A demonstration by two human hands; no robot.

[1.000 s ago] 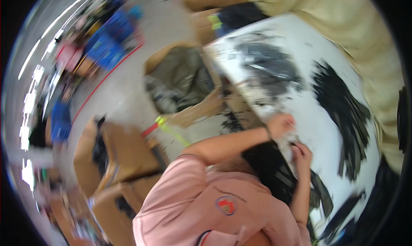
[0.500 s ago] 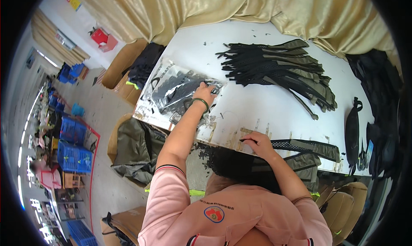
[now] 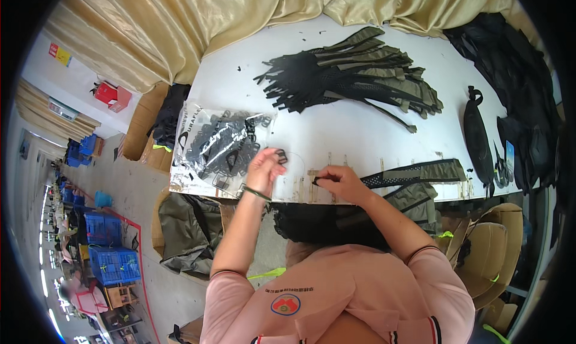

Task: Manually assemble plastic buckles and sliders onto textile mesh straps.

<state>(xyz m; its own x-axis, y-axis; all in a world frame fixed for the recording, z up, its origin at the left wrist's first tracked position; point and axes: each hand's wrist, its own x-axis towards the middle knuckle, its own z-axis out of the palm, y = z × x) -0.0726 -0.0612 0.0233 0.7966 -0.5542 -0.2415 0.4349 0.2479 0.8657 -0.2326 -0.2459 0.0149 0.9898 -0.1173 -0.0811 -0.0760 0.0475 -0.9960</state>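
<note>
My left hand [image 3: 264,171] pinches a small black plastic buckle [image 3: 281,156] above the near part of the white table. Beside it lies a clear plastic bag [image 3: 225,146] full of several such black buckles. My right hand [image 3: 340,184] is closed on the narrow black end of a strap [image 3: 414,175], which runs off to the right with a mesh stretch and a grey-green wide end along the table's front edge. The two hands are apart, and buckle and strap end do not touch.
A fanned pile of black and grey-green straps [image 3: 354,74] lies at the back of the white table [image 3: 240,83]. Scissors [image 3: 503,167] and a black pouch-like piece [image 3: 477,134] are at the right, beside hanging black fabric [image 3: 510,74]. Cardboard boxes [image 3: 495,248] stand below.
My left hand has come back from the plastic bag towards my right hand, now with a buckle in its fingers. My right hand still holds the strap end. The view has shifted.
</note>
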